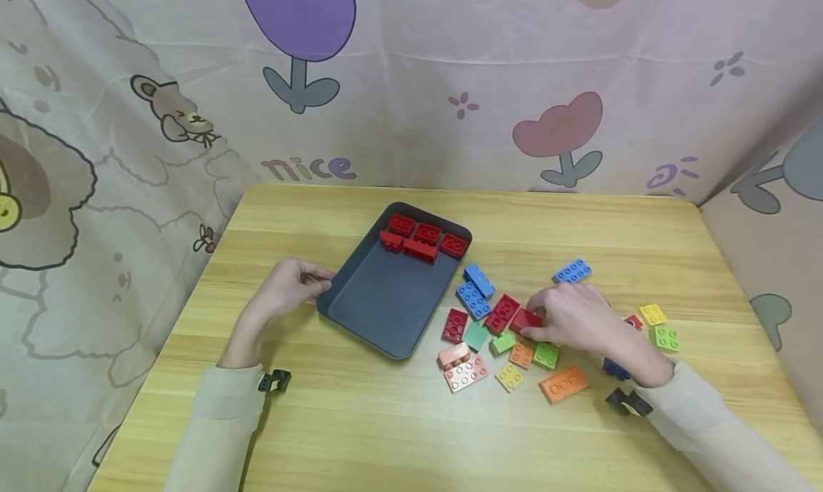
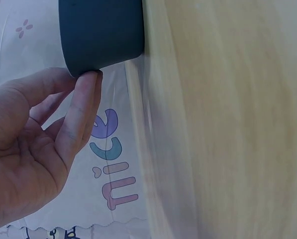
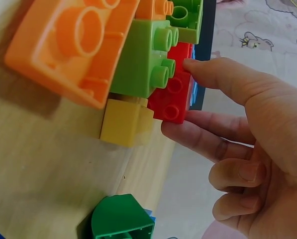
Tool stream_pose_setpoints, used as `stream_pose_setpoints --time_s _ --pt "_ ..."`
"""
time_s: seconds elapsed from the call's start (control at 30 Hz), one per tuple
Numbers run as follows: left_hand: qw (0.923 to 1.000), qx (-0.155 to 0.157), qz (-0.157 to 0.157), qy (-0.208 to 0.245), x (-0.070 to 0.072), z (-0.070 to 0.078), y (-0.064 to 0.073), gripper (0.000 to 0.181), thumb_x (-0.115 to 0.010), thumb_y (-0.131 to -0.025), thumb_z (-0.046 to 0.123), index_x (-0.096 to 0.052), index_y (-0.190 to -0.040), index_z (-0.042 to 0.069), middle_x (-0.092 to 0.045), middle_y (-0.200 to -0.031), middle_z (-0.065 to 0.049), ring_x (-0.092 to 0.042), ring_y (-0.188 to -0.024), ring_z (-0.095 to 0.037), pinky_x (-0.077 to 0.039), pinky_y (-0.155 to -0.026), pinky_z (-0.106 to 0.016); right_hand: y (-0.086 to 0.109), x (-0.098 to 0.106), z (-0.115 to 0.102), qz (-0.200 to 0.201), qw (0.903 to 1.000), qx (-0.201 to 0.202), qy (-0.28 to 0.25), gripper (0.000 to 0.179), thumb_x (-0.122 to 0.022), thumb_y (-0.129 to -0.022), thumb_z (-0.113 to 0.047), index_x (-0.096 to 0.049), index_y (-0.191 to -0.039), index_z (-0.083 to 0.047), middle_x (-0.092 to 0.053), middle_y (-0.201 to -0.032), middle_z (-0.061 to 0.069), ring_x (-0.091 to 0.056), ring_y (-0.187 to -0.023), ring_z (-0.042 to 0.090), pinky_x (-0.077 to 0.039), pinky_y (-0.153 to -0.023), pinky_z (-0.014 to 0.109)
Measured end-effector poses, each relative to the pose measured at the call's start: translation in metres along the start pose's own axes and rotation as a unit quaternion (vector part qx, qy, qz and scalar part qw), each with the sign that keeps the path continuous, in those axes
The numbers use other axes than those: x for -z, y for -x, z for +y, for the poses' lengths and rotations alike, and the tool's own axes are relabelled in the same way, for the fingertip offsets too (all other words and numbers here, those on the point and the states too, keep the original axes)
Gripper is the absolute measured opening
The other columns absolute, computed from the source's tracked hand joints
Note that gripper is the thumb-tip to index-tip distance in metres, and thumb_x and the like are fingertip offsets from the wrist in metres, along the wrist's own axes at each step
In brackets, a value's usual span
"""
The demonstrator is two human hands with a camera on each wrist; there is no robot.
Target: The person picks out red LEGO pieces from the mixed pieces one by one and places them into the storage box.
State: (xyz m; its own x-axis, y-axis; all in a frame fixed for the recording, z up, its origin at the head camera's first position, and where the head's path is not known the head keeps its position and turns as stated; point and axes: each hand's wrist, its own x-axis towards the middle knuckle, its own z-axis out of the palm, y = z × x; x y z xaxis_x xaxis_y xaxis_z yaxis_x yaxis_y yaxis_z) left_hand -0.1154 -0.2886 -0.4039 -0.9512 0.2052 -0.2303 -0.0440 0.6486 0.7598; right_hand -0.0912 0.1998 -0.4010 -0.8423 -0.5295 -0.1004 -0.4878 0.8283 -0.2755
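My left hand (image 1: pixel 287 289) is at the left side of a dark grey tray (image 1: pixel 379 303), pinching its edge between thumb and fingers. In the left wrist view the fingertips meet the tray's wall (image 2: pixel 103 35). Several red bricks (image 1: pixel 421 250) stand at the tray's far end. My right hand (image 1: pixel 574 316) grips a red brick (image 1: pixel 526 321) among the loose bricks on the table. The right wrist view has the thumb on one end of that red brick (image 3: pixel 172 97) and fingers on the other. Two more red bricks, one nearer (image 1: pixel 455 325) and one farther (image 1: pixel 502 314), lie to its left.
Blue bricks (image 1: pixel 473 300) lie beside the tray's right edge. Green, yellow, pink and orange bricks, including a long orange one (image 1: pixel 564 385), spread over the wooden table (image 1: pixel 360 420). More bricks, one light green (image 1: pixel 664 338), lie right of my right hand. A printed curtain hangs behind.
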Motion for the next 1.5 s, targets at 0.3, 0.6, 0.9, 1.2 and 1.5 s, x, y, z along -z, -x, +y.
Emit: stream_pose_setpoints --time_s 0.3,0.6,0.9,1.2,1.5 --pt "1.0 -0.005 0.007 -0.001 -0.001 -0.001 0.001 0.024 -0.069 -0.099 -0.001 -0.075 -0.12 -0.009 -0.076 -0.114 -0.027 -0.074 -0.083 -0.016 -0.067 -0.07 -0.028 0.001 0.001 0.001 0.002 1.0 0.002 0.008 0.024 -0.089 -0.084 -0.039 -0.082 -0.094 -0.018 -0.053 -0.058 -0.014 -0.036 -0.049 0.005 -0.02 -0.043 0.018" --pt "1.0 0.003 0.005 -0.002 0.0 0.0 0.001 0.025 -0.069 -0.099 0.0 -0.074 -0.122 -0.008 -0.076 -0.115 -0.028 -0.076 -0.087 -0.021 -0.068 -0.071 -0.028 0.002 0.009 0.001 0.0 0.9999 -0.005 0.014 0.028 -0.089 -0.083 -0.037 -0.083 -0.099 -0.014 -0.065 -0.069 -0.01 -0.042 -0.052 0.005 -0.024 -0.043 0.018" --pt "0.9999 0.0 0.008 -0.009 0.0 0.001 0.002 0.024 -0.07 -0.099 0.002 -0.075 -0.121 -0.008 -0.076 -0.116 -0.027 -0.076 -0.086 -0.022 -0.067 -0.071 -0.028 0.003 0.017 0.0 0.01 0.9996 0.013 0.025 0.03 -0.09 -0.082 -0.034 -0.083 -0.1 -0.012 -0.064 -0.068 -0.011 -0.038 -0.05 0.004 -0.023 -0.042 0.015" --pt "1.0 -0.001 0.005 -0.004 -0.001 0.0 0.001 0.025 -0.07 -0.099 0.003 -0.074 -0.121 -0.008 -0.075 -0.118 -0.028 -0.076 -0.089 -0.025 -0.068 -0.072 -0.031 -0.002 0.027 -0.004 0.037 0.9981 0.028 0.041 0.029 -0.093 -0.078 -0.032 -0.083 -0.097 -0.012 -0.072 -0.073 -0.005 -0.039 -0.05 0.005 -0.02 -0.043 0.016" --pt "0.9999 0.002 0.008 -0.01 0.0 -0.001 0.001 0.024 -0.069 -0.099 0.001 -0.075 -0.121 -0.007 -0.076 -0.115 -0.027 -0.076 -0.085 -0.02 -0.068 -0.072 -0.03 -0.011 0.041 -0.009 0.037 0.9971 0.041 0.053 0.032 -0.091 -0.079 -0.03 -0.083 -0.104 -0.012 -0.081 -0.09 0.001 -0.038 -0.05 0.006 -0.021 -0.043 0.018"
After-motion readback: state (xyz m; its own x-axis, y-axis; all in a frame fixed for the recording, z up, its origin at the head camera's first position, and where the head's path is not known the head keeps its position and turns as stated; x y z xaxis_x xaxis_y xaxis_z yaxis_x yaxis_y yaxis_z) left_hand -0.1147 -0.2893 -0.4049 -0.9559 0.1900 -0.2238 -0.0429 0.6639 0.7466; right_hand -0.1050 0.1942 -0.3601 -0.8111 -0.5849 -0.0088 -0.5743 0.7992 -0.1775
